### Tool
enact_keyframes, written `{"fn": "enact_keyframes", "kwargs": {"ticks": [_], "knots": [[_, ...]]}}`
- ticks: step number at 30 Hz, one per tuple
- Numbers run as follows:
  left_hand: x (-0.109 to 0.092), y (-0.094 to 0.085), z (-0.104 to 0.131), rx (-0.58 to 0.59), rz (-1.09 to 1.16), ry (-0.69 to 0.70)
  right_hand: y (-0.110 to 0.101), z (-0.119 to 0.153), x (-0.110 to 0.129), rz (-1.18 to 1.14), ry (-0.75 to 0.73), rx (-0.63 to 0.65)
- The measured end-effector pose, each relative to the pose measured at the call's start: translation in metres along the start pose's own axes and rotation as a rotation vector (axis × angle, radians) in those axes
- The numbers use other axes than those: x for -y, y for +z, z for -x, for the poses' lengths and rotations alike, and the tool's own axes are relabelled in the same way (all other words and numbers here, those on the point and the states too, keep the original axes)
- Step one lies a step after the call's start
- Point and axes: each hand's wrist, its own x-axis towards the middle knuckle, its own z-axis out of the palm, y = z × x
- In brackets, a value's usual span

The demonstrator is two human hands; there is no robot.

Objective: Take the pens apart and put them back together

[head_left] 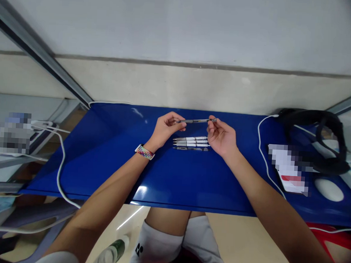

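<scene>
Between my two hands a slim pen (196,121) with a grey grip and clear barrel is held level above the table. My left hand (166,127) pinches its tip end, and my right hand (221,135) pinches the other end. Just below, several white and grey pens (190,141) lie side by side on the blue table (109,151), tips to the left. Nearest me in that row is a darker pen (190,148). My right hand partly covers the right ends of the white pens.
At the right are a black head strap (336,129), a blurred phone (292,174) and a white oval object (329,189). A white cable (260,144) runs beside them. Another cable (61,164) crosses the left side. A bottle (111,254) stands below the table. A wall (178,84) rises behind.
</scene>
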Motion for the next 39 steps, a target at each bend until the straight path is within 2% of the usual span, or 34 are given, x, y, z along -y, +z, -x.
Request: {"fn": "enact_keyframes", "kwargs": {"ticks": [6, 13, 16, 21, 25, 30, 34, 39], "knots": [[0.0, 0.001, 0.001, -0.003, -0.005, -0.003, 0.001, 0.001, -0.002, 0.064, -0.047, -0.014], [0.002, -0.003, -0.003, -0.016, -0.002, 0.012, 0.003, 0.004, 0.006, 0.259, -0.109, 0.085], [0.001, -0.005, -0.003, -0.012, -0.013, 0.013, 0.002, 0.004, 0.006, 0.4, -0.213, 0.1], [0.0, -0.008, -0.001, 0.065, -0.072, 0.036, -0.008, 0.003, 0.001, 0.83, -0.453, 0.087], [-0.003, -0.009, 0.002, 0.133, -0.297, 0.08, -0.014, 0.003, 0.001, 1.03, -0.514, 0.117], [-0.003, -0.008, 0.004, 0.228, -0.621, 0.209, -0.018, 0.001, 0.003, 1.309, -0.668, 0.181], [-0.001, -0.007, 0.003, 0.254, -0.728, 0.28, -0.023, -0.001, 0.004, 1.465, -0.728, 0.228], [0.002, -0.008, 0.003, 0.284, -0.761, 0.294, -0.026, -0.003, 0.002, 1.593, -0.693, 0.238]]}}
